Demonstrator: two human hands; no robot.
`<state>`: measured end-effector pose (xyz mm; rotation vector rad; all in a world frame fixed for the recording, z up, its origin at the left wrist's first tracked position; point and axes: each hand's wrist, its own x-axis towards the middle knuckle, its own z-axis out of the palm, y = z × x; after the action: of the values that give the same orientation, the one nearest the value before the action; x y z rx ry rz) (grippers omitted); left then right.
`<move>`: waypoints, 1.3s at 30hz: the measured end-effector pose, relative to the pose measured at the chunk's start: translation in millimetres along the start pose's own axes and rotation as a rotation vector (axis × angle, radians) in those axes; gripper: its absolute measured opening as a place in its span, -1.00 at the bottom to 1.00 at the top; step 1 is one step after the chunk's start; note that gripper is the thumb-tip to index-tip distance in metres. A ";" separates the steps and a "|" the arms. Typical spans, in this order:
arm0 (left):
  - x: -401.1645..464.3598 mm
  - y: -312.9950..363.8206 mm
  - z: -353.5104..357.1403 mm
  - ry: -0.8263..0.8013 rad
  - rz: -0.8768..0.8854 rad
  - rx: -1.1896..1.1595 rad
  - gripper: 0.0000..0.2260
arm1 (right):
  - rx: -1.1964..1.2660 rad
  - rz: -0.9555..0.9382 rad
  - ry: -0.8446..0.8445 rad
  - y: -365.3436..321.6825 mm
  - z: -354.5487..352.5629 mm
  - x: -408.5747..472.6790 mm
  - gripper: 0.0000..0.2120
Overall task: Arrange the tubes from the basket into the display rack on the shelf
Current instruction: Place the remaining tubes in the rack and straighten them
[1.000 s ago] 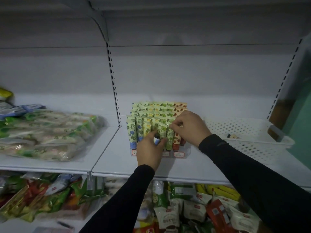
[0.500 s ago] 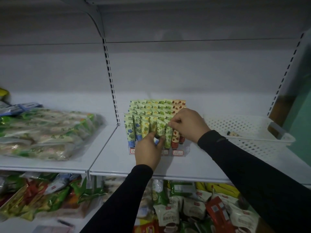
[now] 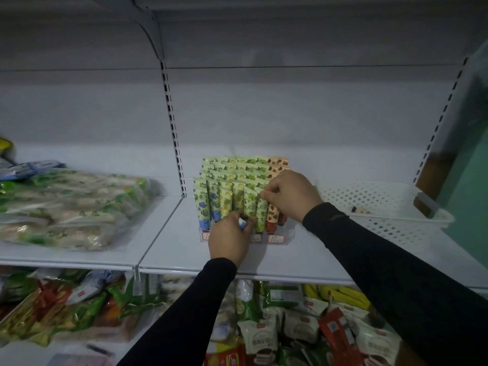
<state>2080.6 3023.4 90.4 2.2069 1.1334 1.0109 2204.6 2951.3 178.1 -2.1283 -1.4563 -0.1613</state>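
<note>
Upright, leaf-printed green tubes point(image 3: 239, 188) in tiered rows.

**Stock around the shelving bays**

A heap of clear-wrapped snack packs point(image 3: 66, 210) with green and white print lies on the left bay's board point(image 3: 79, 256), filling most of it up to the right edge. At that board's far left edge sit flat blue packets point(image 3: 29, 169) and a sliver of a yellow pack point(image 3: 4, 145).

A perforated upright point(image 3: 173, 128) divides the two bays against the grey back panel point(image 3: 290, 109); another upright point(image 3: 441, 120) stands at the right.

On the level below lie green and red snack bags point(image 3: 60, 310) at the left, white pouches point(image 3: 261, 339) in the middle and yellow packs point(image 3: 340, 294) at the right.
</note>
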 end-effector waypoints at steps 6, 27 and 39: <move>0.0 1.6 -6.3 -0.018 -0.025 -0.034 -0.68 | 0.007 -0.005 0.051 -2.9 -2.1 0.3 -0.77; -3.6 13.1 -69.4 -0.386 -0.079 -0.680 -0.62 | 0.314 -0.196 0.000 -37.6 -13.2 -23.7 -0.76; -9.6 0.2 -75.1 -0.634 -0.045 -0.817 -0.37 | 0.471 -0.130 -0.255 -39.9 -16.4 -26.6 -0.86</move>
<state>2018.5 3020.2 133.6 1.6156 0.3693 0.5288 2161.6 2931.6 196.2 -1.7153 -1.5876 0.3837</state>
